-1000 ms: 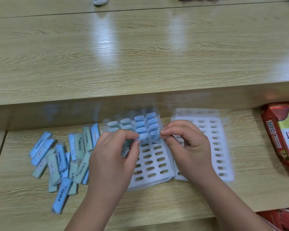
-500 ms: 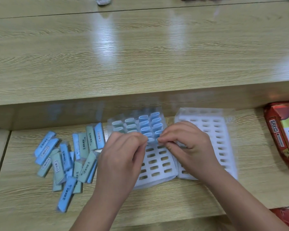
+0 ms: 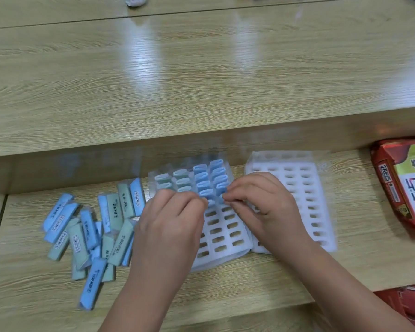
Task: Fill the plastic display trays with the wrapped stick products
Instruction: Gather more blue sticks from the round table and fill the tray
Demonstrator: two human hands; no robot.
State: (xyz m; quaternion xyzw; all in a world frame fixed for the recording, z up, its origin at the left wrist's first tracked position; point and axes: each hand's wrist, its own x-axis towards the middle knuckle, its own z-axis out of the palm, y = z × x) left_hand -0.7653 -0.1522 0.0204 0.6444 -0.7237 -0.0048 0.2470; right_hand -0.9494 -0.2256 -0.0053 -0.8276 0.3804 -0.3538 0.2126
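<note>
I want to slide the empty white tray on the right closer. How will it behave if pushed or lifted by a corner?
The empty tray looks like thin moulded plastic full of slots, so probably light and apt to flex from a corner. On the smooth wooden surface it should slide easily.

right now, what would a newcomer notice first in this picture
The left hand and right hand meet mid-frame over a white tray, apparently pinching a blue stick at the edge of its filled far rows. Left of it lies a loose pile of blue and green sticks. An empty tray sits to the right, with a red packet beyond it.
</note>
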